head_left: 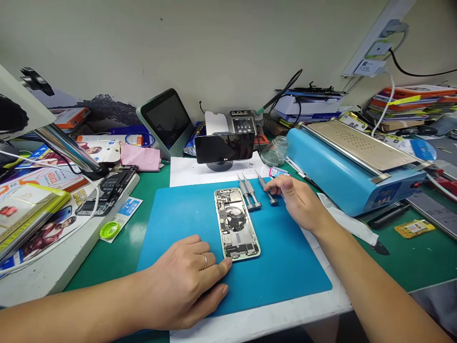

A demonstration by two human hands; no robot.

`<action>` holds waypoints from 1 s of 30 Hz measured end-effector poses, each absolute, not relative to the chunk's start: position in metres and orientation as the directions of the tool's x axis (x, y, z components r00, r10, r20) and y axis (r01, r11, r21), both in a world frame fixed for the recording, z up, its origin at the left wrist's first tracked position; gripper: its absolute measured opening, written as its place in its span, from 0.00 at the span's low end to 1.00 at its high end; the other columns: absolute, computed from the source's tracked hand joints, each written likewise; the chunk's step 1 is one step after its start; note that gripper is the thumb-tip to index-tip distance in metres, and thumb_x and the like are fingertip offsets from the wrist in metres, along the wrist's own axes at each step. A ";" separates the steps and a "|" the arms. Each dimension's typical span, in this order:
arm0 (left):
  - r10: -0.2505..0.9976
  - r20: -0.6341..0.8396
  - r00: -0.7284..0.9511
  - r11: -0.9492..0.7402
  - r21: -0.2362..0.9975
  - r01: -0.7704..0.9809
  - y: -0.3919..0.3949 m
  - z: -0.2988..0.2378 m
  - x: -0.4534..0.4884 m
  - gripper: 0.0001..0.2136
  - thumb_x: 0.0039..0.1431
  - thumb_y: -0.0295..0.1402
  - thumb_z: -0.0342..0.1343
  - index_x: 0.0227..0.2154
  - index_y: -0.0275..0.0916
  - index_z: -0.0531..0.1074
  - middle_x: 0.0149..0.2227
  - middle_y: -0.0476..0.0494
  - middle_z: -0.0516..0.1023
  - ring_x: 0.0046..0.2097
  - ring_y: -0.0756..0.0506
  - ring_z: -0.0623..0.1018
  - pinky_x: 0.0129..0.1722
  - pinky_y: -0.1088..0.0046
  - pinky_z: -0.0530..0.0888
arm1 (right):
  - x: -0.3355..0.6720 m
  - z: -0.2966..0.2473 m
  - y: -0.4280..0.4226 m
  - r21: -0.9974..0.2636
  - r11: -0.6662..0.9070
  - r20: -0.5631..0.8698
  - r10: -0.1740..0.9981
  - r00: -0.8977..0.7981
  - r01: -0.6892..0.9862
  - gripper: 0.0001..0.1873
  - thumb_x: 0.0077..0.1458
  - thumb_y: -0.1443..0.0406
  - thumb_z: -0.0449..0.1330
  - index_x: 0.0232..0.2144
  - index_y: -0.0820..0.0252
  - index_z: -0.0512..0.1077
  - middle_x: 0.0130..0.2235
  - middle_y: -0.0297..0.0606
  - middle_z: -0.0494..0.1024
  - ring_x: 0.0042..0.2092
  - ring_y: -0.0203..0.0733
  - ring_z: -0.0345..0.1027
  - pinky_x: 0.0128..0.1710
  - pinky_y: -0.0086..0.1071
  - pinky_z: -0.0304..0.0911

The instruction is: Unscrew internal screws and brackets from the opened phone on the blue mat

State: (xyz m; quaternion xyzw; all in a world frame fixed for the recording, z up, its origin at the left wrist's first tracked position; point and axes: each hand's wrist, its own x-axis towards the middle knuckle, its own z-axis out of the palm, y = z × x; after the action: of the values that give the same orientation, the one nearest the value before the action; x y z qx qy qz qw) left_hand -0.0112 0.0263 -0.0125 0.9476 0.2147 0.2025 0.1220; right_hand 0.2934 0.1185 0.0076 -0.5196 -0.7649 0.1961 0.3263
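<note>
An opened phone [236,224] with its boards and battery cavity exposed lies on a blue work mat [293,267]. My left hand [185,281] rests flat on the mat, fingers stretched out, fingertips touching the phone's near corner. My right hand [296,200] reaches to the right of the phone, its fingers curled over a grey screwdriver [267,189] lying on the mat. Two more grey screwdrivers [250,194] lie side by side just beside the phone's upper right.
A blue machine with a metal plate [342,162] stands at the right. A black phone on a stand [224,147], a glass jar [274,151] and a tilted tablet [166,119] sit behind the mat. Another opened phone [107,190] and papers lie at the left.
</note>
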 end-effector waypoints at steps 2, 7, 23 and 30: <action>0.457 0.331 0.826 -0.878 0.319 0.358 0.026 -0.013 -0.011 0.12 0.75 0.33 0.48 0.47 0.34 0.75 0.27 0.47 0.73 0.28 0.44 0.69 0.29 0.63 0.59 | 0.292 0.008 0.118 -0.644 0.399 0.283 0.917 -0.282 0.652 0.45 0.64 0.33 0.35 0.32 0.55 0.80 0.36 0.43 0.82 0.40 0.49 0.75 0.43 0.41 0.69; 0.457 0.326 0.827 -0.877 0.318 0.360 0.027 -0.013 -0.010 0.12 0.75 0.33 0.48 0.48 0.33 0.75 0.27 0.47 0.73 0.28 0.44 0.69 0.29 0.62 0.60 | 0.291 0.010 0.116 -0.653 0.457 0.316 0.889 -0.331 0.604 0.46 0.64 0.33 0.34 0.38 0.55 0.81 0.40 0.44 0.82 0.43 0.50 0.75 0.46 0.41 0.69; 0.455 0.342 0.822 -0.880 0.316 0.356 0.027 -0.013 -0.011 0.13 0.75 0.32 0.47 0.48 0.33 0.75 0.27 0.47 0.73 0.28 0.44 0.69 0.29 0.63 0.60 | 0.290 0.005 0.119 -0.654 0.415 0.283 0.910 -0.304 0.633 0.40 0.67 0.36 0.40 0.41 0.55 0.81 0.41 0.45 0.83 0.46 0.53 0.76 0.50 0.44 0.67; 0.458 0.332 0.824 -0.876 0.323 0.357 0.025 -0.013 -0.011 0.12 0.75 0.33 0.49 0.49 0.34 0.75 0.27 0.47 0.73 0.28 0.44 0.69 0.29 0.63 0.59 | 0.290 0.005 0.119 -0.657 0.387 0.254 0.922 -0.294 0.647 0.41 0.68 0.36 0.38 0.41 0.55 0.81 0.42 0.45 0.82 0.46 0.53 0.75 0.50 0.45 0.66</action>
State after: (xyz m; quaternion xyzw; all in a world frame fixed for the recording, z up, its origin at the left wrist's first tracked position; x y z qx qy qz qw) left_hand -0.0115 0.0254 -0.0130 0.9470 0.2153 0.2036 0.1242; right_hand 0.2904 0.1186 0.0052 -0.5072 -0.7731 0.2217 0.3097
